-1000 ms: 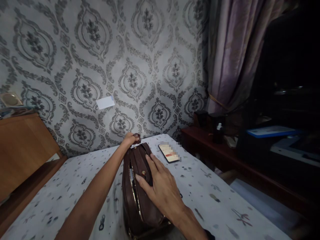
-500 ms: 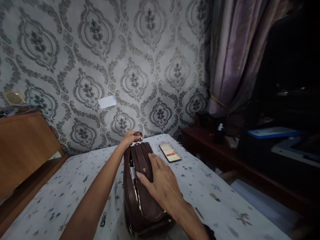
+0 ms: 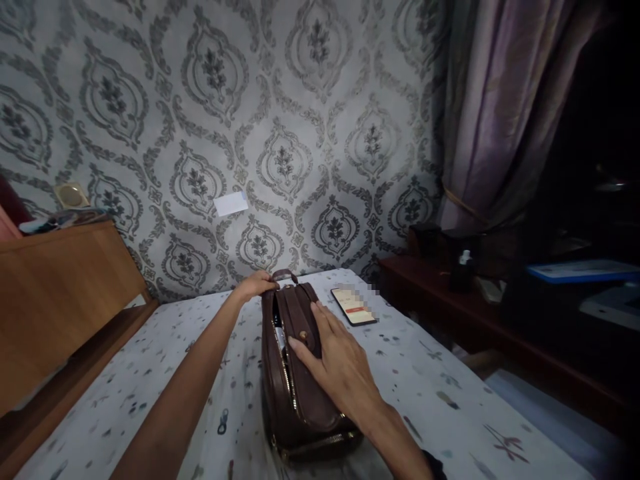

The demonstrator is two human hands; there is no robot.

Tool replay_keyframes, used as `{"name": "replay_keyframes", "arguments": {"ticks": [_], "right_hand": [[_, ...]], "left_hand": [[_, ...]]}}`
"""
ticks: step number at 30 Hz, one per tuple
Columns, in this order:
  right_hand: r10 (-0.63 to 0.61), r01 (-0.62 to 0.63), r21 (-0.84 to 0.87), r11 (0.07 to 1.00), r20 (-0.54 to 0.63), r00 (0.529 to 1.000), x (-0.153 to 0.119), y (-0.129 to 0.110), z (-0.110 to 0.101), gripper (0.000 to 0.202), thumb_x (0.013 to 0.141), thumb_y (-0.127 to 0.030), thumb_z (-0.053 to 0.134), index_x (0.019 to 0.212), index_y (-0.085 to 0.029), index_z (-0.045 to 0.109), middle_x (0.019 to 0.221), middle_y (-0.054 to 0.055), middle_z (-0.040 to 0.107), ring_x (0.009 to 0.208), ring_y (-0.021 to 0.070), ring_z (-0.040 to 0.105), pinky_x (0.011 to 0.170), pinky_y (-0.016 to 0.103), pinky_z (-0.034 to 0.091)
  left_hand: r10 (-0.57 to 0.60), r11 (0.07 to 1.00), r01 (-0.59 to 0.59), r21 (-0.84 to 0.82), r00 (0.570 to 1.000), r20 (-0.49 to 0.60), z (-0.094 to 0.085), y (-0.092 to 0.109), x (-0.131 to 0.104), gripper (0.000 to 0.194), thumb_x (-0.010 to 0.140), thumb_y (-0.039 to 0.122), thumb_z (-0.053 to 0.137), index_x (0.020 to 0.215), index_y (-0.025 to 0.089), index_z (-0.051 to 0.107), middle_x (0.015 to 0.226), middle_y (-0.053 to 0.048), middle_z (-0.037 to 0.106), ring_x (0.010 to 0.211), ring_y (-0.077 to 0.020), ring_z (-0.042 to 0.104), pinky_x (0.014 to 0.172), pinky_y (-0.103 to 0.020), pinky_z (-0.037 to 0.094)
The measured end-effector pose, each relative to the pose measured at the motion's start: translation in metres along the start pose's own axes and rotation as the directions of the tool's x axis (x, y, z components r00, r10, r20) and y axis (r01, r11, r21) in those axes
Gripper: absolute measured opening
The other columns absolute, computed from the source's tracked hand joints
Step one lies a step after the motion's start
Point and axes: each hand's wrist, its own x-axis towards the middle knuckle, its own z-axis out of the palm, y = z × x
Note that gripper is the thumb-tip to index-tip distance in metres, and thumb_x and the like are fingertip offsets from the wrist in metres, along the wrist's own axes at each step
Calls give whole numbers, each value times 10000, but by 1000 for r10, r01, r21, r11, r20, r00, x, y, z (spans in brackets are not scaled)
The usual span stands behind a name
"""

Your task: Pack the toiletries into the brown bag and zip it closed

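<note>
A dark brown leather handbag (image 3: 296,373) lies on the bed with its far end towards the wall. Its gold-toothed zip is partly undone, and something dark and something whitish show in the gap. At the bag's far left corner, my left hand (image 3: 256,285) is closed on the edge beside the carry handle (image 3: 284,273); its fingertips are partly hidden. Flat across the upper side rests my right hand (image 3: 343,357), fingers stretched out and thumb apart, near a small gold stud (image 3: 303,335).
Right of the bag lies a phone (image 3: 354,308) with its screen lit. A patterned white sheet (image 3: 200,373) covers the bed. To the left stands a wooden headboard (image 3: 75,293); to the right, a dark red shelf (image 3: 425,293) holds a small bottle (image 3: 465,270).
My left hand has let go of the carry handle and come down to the bag's far left corner. My right hand stays on the bag. The view has shifted slightly left.
</note>
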Motion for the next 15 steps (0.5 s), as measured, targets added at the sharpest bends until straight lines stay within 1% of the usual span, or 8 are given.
{"name": "replay_keyframes", "arguments": {"ticks": [3,5,7,9,12,14,15], "right_hand": [[3,-3,-3,1000,2,1000,0,1,1,704,949,-522,477,1457,-34,466,1512,216,501,1407,338,480,1131,502,447],[3,-3,-2,1000,-2,1000,0,1,2,700,948,-520,484,1460,-43,466,1513,214,500,1405,337,482,1124,503,453],[-5,5,0,1000,-10,1000,0,2,3,687,947,-516,492,1461,-61,469,1511,207,505,1403,333,486,1116,502,458],[-11,11,-1,1000,-13,1000,0,2,3,683,946,-519,494,1460,-70,471,1505,204,514,1400,331,490,1112,500,460],[1,-1,-6,1000,4,1000,0,0,2,699,947,-526,485,1463,-53,463,1504,210,515,1402,337,485,1109,495,460],[14,-14,-12,1000,15,1000,1,-2,1,702,946,-518,489,1463,-45,462,1507,213,509,1406,340,480,1108,491,461],[19,-19,-15,1000,18,1000,1,-3,0,700,943,-511,497,1463,-44,463,1510,214,505,1408,340,476,1109,491,459]], "left_hand": [[-26,994,36,99,995,-92,6,2,1,325,948,366,625,1181,140,628,1173,-78,654,1008,-220,659,856,-407,581],[-12,987,40,154,984,-176,10,5,0,331,947,364,627,1201,151,625,1218,-85,641,1058,-234,647,896,-429,568],[14,980,37,195,967,-256,14,8,-4,316,949,364,624,1193,162,628,1227,-90,640,1081,-228,639,925,-440,553],[45,974,30,223,944,-326,20,10,-9,271,950,360,621,1131,159,648,1192,-85,658,1087,-221,637,958,-449,527],[92,967,16,253,907,-411,28,13,-19,162,956,287,583,930,158,677,1060,-103,704,1118,-253,635,994,-408,461],[116,965,7,262,884,-452,34,16,-24,172,952,228,540,853,175,670,996,-131,717,1143,-285,630,980,-363,429],[125,965,3,263,875,-467,36,17,-26,179,950,211,522,853,180,669,989,-141,719,1146,-295,629,967,-350,421]]}}
